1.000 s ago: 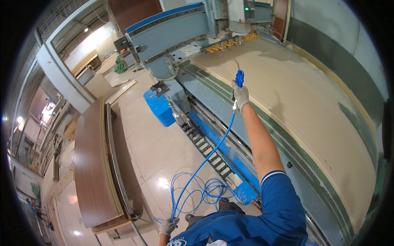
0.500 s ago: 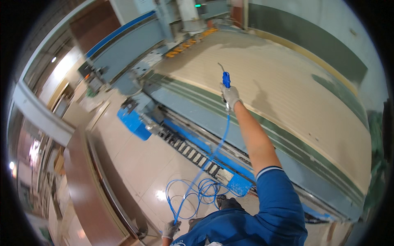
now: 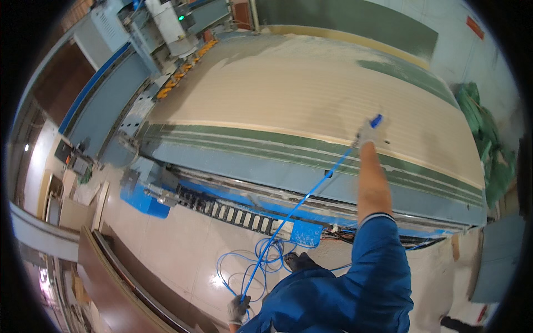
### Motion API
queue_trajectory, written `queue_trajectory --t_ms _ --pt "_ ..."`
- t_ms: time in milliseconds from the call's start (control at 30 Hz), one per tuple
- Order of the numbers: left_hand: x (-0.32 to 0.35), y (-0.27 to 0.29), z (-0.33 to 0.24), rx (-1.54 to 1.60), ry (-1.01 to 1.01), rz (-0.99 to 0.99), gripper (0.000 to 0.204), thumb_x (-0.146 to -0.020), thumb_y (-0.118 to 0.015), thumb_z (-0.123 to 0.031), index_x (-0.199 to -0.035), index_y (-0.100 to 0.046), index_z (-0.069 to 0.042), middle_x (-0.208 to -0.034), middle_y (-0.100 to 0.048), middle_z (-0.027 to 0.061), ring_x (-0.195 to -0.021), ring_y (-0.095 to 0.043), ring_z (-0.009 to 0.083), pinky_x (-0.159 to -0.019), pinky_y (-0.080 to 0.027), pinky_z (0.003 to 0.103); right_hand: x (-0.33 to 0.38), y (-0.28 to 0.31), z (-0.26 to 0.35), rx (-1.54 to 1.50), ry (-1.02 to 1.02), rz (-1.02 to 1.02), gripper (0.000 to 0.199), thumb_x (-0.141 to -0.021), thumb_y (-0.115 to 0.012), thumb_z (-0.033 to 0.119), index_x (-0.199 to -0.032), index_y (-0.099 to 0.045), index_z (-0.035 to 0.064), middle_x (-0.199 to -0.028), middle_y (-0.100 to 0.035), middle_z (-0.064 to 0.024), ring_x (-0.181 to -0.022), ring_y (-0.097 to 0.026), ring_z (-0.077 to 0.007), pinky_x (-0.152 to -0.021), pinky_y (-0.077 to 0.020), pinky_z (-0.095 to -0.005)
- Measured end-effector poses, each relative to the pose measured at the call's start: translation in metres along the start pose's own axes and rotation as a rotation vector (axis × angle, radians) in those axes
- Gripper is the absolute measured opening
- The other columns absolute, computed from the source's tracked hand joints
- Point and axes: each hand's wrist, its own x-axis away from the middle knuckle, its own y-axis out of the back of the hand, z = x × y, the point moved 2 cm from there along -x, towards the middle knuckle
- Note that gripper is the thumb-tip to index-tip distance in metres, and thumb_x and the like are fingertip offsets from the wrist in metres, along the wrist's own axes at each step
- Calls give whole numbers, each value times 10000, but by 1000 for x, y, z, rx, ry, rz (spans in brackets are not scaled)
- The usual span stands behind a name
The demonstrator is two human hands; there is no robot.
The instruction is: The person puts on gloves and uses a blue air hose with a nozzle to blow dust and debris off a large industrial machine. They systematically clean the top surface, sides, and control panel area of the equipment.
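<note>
My right hand (image 3: 366, 134), in a pale work glove, is closed around a blue air blow gun (image 3: 377, 120), held out over the wide machine bed. Hand and gun are slightly blurred. From the gun a blue air hose (image 3: 307, 197) runs down taut to my left hand (image 3: 238, 308), gloved too and closed on the hose at the lower edge. Beneath the gun lies a large board (image 3: 266, 83) with a pale, dusty, finely striped surface. More hose lies in loose coils (image 3: 261, 256) on the floor by my feet.
The machine's gantry with its spindle head (image 3: 166, 28) stands at the far left. A cable chain (image 3: 233, 215) and blue covers (image 3: 305, 233) run along the near side. A brown panel (image 3: 114, 283) leans at lower left. Green sheeting (image 3: 488, 139) hangs at right.
My right hand has swung the blow gun rightward over the board, and the hose has pulled straighter. The view has turned to the right. My left hand still grips the hose.
</note>
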Motion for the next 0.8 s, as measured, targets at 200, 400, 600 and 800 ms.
queue_trajectory --t_ms 200,400,600,800 --pt "-18 1 12 -224 -1 -29 391 -800 -631 -498 -914 -694 -129 -647 -663 83 -669 -665 263 -633 -498 391 44 26 -22 74 -166 510 307 -865 -614 421 -750 -531 149 -572 -440 45 -461 -408 -111 -448 -365 -271" --pt "-4 11 16 -164 43 -92 369 -830 -630 -431 -940 -690 -84 -700 -675 98 -672 -663 219 -634 -497 354 194 -35 -80 452 28 920 382 -824 -661 441 -698 -574 91 -552 -524 -23 -449 -502 -121 -415 -383 -303" --pt "25 -2 47 -116 88 -136 392 -828 -624 -445 -948 -685 -77 -710 -671 94 -685 -658 218 -630 -489 355 343 -108 -102 393 -168 1224 378 -824 -649 416 -683 -545 81 -528 -500 -23 -423 -490 -132 -404 -381 -286" --pt "52 -25 86 202 139 -174 343 -858 -647 -324 -976 -658 -2 -756 -667 84 -619 -621 152 -580 -483 302 432 -169 -107 445 5 1436 403 -834 -635 411 -643 -562 63 -529 -537 -54 -448 -525 -167 -439 -397 -325"
